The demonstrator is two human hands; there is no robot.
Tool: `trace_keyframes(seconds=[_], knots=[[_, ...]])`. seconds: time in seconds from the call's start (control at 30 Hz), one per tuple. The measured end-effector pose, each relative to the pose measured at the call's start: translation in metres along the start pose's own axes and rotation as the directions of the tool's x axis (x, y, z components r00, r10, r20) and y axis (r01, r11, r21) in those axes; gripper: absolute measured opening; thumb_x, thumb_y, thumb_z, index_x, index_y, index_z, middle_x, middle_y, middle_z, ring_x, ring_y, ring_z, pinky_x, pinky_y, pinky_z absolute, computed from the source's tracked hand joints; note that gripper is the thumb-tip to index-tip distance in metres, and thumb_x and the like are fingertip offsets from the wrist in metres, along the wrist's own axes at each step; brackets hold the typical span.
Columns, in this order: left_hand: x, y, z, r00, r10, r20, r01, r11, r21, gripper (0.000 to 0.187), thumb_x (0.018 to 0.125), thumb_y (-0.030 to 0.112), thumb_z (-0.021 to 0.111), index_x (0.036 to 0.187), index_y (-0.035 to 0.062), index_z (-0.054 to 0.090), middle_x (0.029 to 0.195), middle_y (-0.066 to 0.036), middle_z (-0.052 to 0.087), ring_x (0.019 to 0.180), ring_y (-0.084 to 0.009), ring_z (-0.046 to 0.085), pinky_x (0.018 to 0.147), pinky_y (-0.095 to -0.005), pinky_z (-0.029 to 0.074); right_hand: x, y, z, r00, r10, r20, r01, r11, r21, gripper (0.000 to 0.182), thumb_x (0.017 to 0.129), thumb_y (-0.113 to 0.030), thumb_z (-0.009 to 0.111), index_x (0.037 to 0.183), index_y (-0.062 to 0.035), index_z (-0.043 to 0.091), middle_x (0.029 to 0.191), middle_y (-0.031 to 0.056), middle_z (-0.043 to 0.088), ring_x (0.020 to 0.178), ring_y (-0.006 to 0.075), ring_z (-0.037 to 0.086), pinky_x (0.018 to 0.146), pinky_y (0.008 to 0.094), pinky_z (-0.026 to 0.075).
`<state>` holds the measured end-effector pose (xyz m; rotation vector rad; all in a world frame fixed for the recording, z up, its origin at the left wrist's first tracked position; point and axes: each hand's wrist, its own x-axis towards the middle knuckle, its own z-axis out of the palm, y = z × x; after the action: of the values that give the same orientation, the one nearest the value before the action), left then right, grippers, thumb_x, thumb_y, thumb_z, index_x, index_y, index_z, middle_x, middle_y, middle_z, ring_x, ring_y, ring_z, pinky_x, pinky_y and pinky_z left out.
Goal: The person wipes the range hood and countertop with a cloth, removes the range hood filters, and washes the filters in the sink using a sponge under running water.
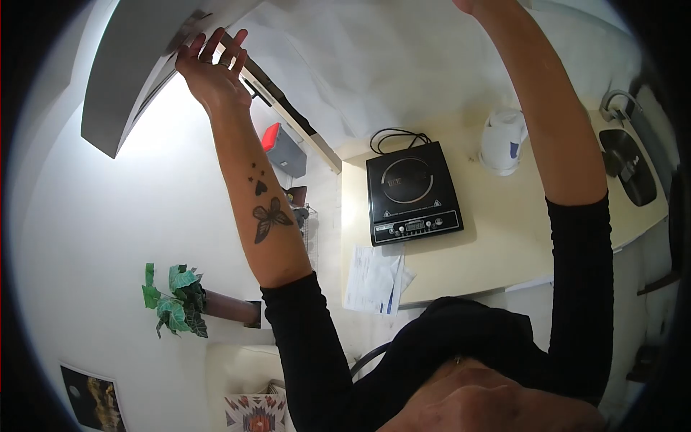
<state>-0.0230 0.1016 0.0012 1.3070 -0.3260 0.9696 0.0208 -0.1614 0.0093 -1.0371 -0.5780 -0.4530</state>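
Observation:
My left hand [216,70] is raised at the upper left, palm showing and fingers spread, with rings on it. Its fingertips overlap the edge of a large grey panel [133,79] that looks like a cupboard door. Nothing shows in its palm. Of my right hand [468,5], only a sliver enters at the top edge; its fingers are out of the picture. Between my arms, a black induction cooktop [412,191] lies on a cream countertop [489,245], its cord [398,134] looped behind it.
A white electric kettle [502,142] stands right of the cooktop, near a dark sink [628,167] with a faucet [619,101]. Papers [374,281] lie at the counter's front left. A grey-and-red box [286,151] and a leafy plant [176,302] are further left.

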Motion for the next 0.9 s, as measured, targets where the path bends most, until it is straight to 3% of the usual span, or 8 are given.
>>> trace_keyframes(seconds=[0.27, 0.4, 0.47, 0.5, 0.6, 0.8, 0.83, 0.9], knots=[[0.005, -0.006, 0.002, 0.996, 0.062, 0.066, -0.056, 0.995, -0.081, 0.052, 0.085, 0.043, 0.026, 0.108, -0.0023, 0.040, 0.101, -0.017, 0.051, 0.084, -0.0352, 0.060, 0.080, -0.0419, 0.036, 0.009, 0.022, -0.006, 0.969, -0.237, 0.076, 0.238, 0.971, -0.007, 0.037, 0.082, -0.044, 0.042, 0.088, -0.0096, 0.056, 0.086, 0.0042, 0.058, 0.079, 0.0156, 0.054, 0.076, 0.0344, 0.040], [0.009, 0.000, -0.002, 0.993, 0.047, 0.112, -0.040, 0.997, -0.065, 0.050, 0.085, 0.041, 0.026, 0.104, -0.0022, 0.042, 0.097, -0.017, 0.053, 0.081, -0.0359, 0.061, 0.078, -0.0419, 0.038, 0.002, 0.009, 0.001, 0.975, -0.212, 0.060, 0.212, 0.977, 0.015, 0.041, 0.082, -0.048, 0.040, 0.089, -0.0100, 0.055, 0.086, 0.0043, 0.058, 0.079, 0.0160, 0.054, 0.076, 0.0352, 0.040], [0.004, 0.001, 0.007, 0.994, 0.051, 0.096, -0.061, 0.993, 0.100, 0.068, 0.081, 0.050, 0.024, 0.116, -0.0067, 0.036, 0.111, -0.024, 0.047, 0.104, -0.0447, 0.048, 0.094, -0.0509, 0.029, 0.000, 0.007, 0.005, 0.991, -0.132, 0.018, 0.133, 0.987, -0.088, 0.043, 0.083, -0.050, 0.039, 0.090, -0.0103, 0.054, 0.089, 0.0046, 0.058, 0.079, 0.0164, 0.054, 0.076, 0.0357, 0.040], [0.007, 0.001, 0.005, 0.988, 0.040, 0.151, -0.051, 0.996, 0.069, 0.069, 0.081, 0.050, 0.022, 0.119, -0.0066, 0.033, 0.110, -0.024, 0.046, 0.104, -0.0450, 0.048, 0.094, -0.0524, 0.029, 0.000, 0.010, 0.006, 0.995, -0.102, 0.005, 0.102, 0.988, -0.120, 0.044, 0.083, -0.051, 0.038, 0.090, -0.0104, 0.054, 0.089, 0.0047, 0.057, 0.079, 0.0166, 0.054, 0.076, 0.0359, 0.040], [0.006, -0.001, 0.003, 0.986, 0.021, 0.164, -0.026, 0.999, 0.031, 0.068, 0.082, 0.049, 0.022, 0.121, -0.0059, 0.030, 0.110, -0.025, 0.045, 0.105, -0.0452, 0.048, 0.094, -0.0542, 0.029, -0.011, 0.018, 0.004, 0.889, -0.427, 0.167, 0.441, 0.896, -0.058, 0.044, 0.083, -0.051, 0.037, 0.093, -0.0106, 0.053, 0.092, 0.0049, 0.056, 0.079, 0.0174, 0.054, 0.075, 0.0370, 0.040], [-0.008, 0.000, -0.004, 0.979, -0.029, 0.203, 0.032, 0.999, -0.010, 0.067, 0.083, 0.045, 0.024, 0.126, -0.0056, 0.023, 0.115, -0.027, 0.041, 0.102, -0.0476, 0.048, 0.089, -0.0553, 0.037, -0.019, -0.014, 0.010, 0.999, 0.032, 0.006, -0.031, 0.993, -0.117, 0.041, 0.083, -0.048, 0.038, 0.095, -0.0114, 0.052, 0.088, 0.0037, 0.054, 0.078, 0.0175, 0.053, 0.073, 0.0387, 0.040], [-0.011, 0.000, -0.004, 0.982, -0.033, 0.187, 0.031, 0.999, 0.014, 0.066, 0.083, 0.044, 0.024, 0.126, -0.0055, 0.023, 0.115, -0.027, 0.041, 0.101, -0.0476, 0.049, 0.088, -0.0552, 0.038, -0.022, -0.015, 0.013, 0.998, 0.065, -0.010, -0.065, 0.992, -0.109, 0.040, 0.083, -0.047, 0.038, 0.094, -0.0114, 0.052, 0.088, 0.0034, 0.053, 0.077, 0.0175, 0.053, 0.073, 0.0384, 0.040], [-0.015, 0.001, -0.002, 0.987, -0.026, 0.161, 0.019, 0.999, 0.046, 0.064, 0.084, 0.042, 0.024, 0.126, -0.0051, 0.023, 0.114, -0.027, 0.041, 0.099, -0.0478, 0.050, 0.087, -0.0554, 0.038, -0.027, 0.000, 0.005, 0.994, -0.090, 0.068, 0.097, 0.989, -0.108, 0.037, 0.083, -0.044, 0.039, 0.094, -0.0114, 0.053, 0.088, 0.0028, 0.054, 0.078, 0.0175, 0.053, 0.074, 0.0377, 0.039]])
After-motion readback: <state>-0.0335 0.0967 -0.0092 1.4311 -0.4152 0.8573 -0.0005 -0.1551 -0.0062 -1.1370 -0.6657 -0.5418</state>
